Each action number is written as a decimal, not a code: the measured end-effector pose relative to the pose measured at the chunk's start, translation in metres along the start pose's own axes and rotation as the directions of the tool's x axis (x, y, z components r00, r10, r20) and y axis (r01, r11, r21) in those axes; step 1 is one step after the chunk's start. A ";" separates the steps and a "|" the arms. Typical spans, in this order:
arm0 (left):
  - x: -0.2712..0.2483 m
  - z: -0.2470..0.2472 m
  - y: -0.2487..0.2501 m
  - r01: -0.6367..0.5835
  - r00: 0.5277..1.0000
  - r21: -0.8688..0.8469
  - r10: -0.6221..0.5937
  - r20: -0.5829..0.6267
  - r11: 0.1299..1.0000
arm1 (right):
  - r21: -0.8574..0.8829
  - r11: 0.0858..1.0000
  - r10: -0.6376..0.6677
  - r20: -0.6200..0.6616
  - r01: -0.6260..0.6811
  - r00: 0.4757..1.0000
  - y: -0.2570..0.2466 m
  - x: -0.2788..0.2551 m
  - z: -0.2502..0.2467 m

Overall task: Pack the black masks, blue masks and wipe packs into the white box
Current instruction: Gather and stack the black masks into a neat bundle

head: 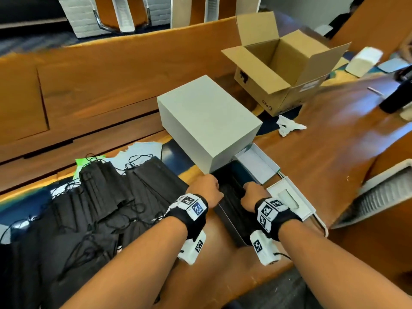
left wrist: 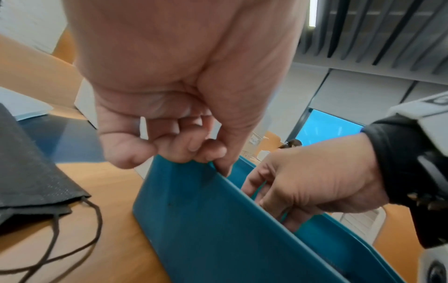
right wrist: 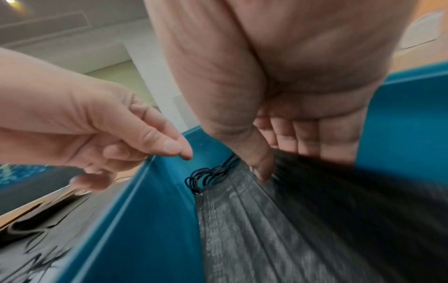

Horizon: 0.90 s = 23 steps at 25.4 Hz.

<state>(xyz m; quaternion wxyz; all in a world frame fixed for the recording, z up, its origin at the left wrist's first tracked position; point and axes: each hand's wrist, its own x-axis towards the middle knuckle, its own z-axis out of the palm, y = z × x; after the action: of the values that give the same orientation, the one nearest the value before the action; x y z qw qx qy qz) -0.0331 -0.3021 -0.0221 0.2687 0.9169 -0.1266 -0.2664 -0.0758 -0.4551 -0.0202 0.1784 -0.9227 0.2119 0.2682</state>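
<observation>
Left hand (head: 205,187): fingers curled over the left rim of the teal-lined white cardboard box (head: 229,228);
Right hand (head: 254,192): inside the box — pinching a stack of black pleated fabric masks (right wrist: 242,220) between thumb and fingers

An open cardboard box (head: 283,65) stands on the wooden table (head: 323,141), a crumpled white tissue (head: 288,126) near it.

Masks (right wrist: 266,229) in box (head: 227,226); mask pile (head: 100,197) left; lid (head: 207,121) behind; carton (head: 256,85) beyond.
</observation>
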 end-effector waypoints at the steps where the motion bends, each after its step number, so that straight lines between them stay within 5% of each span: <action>1: 0.001 0.000 -0.001 -0.012 1.000 -0.011 0.012 -0.001 1.000 | -0.044 0.999 -0.007 -0.025 0.006 1.000 -0.002 -0.001 0.000; 5: 0.002 0.000 -0.010 -0.074 0.995 -0.107 0.080 0.052 0.991 | -0.076 0.994 -0.096 -0.216 0.081 0.972 -0.009 -0.004 -0.008; 12: -0.029 -0.028 -0.042 -0.093 0.995 -0.278 0.096 -0.001 0.956 | 0.116 0.960 -0.216 -0.278 0.256 0.936 -0.063 -0.014 -0.029; 18: -0.065 -0.076 -0.117 0.035 0.985 -0.393 -0.099 -0.144 0.919 | 0.143 0.881 -0.416 -0.218 0.450 0.883 -0.158 -0.027 -0.003; 23: -0.105 -0.106 -0.200 0.214 0.908 -0.468 -0.351 -0.228 0.857 | 0.193 0.856 -0.476 -0.070 0.480 0.876 -0.226 -0.029 0.044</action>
<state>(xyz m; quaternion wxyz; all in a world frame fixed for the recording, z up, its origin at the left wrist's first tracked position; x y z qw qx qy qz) -0.0430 -0.0530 -0.0146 0.4391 0.8726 0.1164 -0.1797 -0.0066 -0.2354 0.0104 0.3311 -0.9256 0.0042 0.1833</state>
